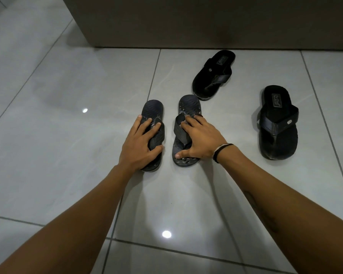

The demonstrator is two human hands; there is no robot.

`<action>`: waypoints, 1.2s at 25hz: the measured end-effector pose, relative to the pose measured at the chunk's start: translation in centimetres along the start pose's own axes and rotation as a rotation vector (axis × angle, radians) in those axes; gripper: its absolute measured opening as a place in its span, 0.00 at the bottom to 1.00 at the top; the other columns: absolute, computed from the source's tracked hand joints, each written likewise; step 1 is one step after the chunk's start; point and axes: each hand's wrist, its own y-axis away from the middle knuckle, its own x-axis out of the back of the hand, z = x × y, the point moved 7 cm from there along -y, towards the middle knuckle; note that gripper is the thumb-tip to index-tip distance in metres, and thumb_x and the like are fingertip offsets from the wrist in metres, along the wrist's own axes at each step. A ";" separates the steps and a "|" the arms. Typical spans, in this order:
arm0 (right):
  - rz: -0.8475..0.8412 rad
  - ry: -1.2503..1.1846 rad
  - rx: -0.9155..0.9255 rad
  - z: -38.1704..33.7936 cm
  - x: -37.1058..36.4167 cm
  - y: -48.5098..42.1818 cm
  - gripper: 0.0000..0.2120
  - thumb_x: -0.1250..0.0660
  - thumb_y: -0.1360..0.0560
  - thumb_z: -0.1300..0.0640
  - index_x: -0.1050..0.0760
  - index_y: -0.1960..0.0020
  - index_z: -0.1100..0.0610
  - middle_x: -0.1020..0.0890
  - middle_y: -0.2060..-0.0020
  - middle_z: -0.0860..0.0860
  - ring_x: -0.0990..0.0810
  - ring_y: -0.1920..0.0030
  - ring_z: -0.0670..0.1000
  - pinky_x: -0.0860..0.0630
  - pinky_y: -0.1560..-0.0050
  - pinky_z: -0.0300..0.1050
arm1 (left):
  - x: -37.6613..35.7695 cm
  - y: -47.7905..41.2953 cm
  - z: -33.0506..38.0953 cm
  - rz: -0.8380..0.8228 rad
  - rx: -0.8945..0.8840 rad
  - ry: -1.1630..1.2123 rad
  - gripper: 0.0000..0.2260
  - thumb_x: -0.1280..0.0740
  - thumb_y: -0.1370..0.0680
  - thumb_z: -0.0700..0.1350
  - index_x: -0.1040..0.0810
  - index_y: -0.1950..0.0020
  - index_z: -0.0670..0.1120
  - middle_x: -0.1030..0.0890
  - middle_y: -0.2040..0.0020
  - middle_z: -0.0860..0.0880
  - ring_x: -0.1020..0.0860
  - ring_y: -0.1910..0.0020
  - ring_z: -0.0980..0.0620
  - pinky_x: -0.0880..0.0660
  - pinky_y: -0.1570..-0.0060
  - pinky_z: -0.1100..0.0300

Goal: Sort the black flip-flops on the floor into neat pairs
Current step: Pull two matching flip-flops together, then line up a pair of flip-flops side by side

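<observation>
Two black wavy-patterned flip-flops lie side by side on the grey tiled floor, toes toward me. My left hand (141, 142) grips the strap of the left flip-flop (153, 110). Over the strap of the right flip-flop (189, 105) my right hand (199, 138) is closed, thumb on the sole's toe end. Two thicker black flip-flops with logo heels lie apart: one (213, 74) slanted behind the patterned pair, the other (278, 123) further right, roughly upright in the view.
A dark cabinet base (206, 22) stands along the back, close behind the slanted flip-flop. Glossy tiles (48, 135) with ceiling-light reflections stretch to the left and toward me.
</observation>
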 end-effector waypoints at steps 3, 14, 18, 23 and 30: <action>0.016 0.007 0.017 -1.0 -0.3 0.6 0.57 0.29 0.39 0.24 0.39 0.20 0.55 0.40 0.18 0.55 0.43 0.19 0.60 0.40 0.20 0.55 | -0.2 -0.1 0.8 0.019 0.002 0.046 0.35 0.37 0.25 0.63 0.31 0.19 0.53 0.35 0.17 0.46 0.49 0.14 0.44 0.42 0.19 0.44; 0.070 -0.102 0.061 -1.6 0.6 1.7 0.58 0.32 0.36 0.23 0.47 0.17 0.51 0.46 0.16 0.53 0.54 0.16 0.57 0.46 0.19 0.65 | 0.5 -0.9 1.0 0.057 -0.045 0.057 0.34 0.38 0.24 0.62 0.31 0.19 0.53 0.37 0.16 0.46 0.47 0.15 0.40 0.49 0.20 0.32; 0.425 -0.286 -0.193 5.6 4.7 4.6 0.48 0.41 0.28 0.25 0.47 0.17 0.50 0.42 0.17 0.55 0.48 0.16 0.58 0.46 0.18 0.62 | 2.6 -4.8 3.8 0.156 -0.072 0.070 0.34 0.39 0.22 0.63 0.34 0.17 0.52 0.40 0.14 0.47 0.48 0.14 0.42 0.53 0.18 0.36; 0.399 -0.029 -0.472 17.6 6.4 9.1 0.44 0.34 0.28 0.33 0.45 0.18 0.48 0.43 0.17 0.59 0.50 0.17 0.66 0.50 0.20 0.70 | 0.8 -14.5 12.2 0.015 -0.162 -0.028 0.39 0.35 0.22 0.63 0.45 0.14 0.54 0.50 0.13 0.42 0.53 0.14 0.40 0.50 0.18 0.38; 0.043 -0.206 -0.450 24.2 2.1 12.0 0.53 0.25 0.31 0.35 0.52 0.17 0.44 0.63 0.16 0.52 0.50 0.17 0.64 0.40 0.21 0.64 | -6.7 -25.5 18.2 -0.470 -0.085 -0.193 0.36 0.37 0.20 0.66 0.51 0.16 0.66 0.64 0.13 0.47 0.66 0.16 0.37 0.53 0.20 0.31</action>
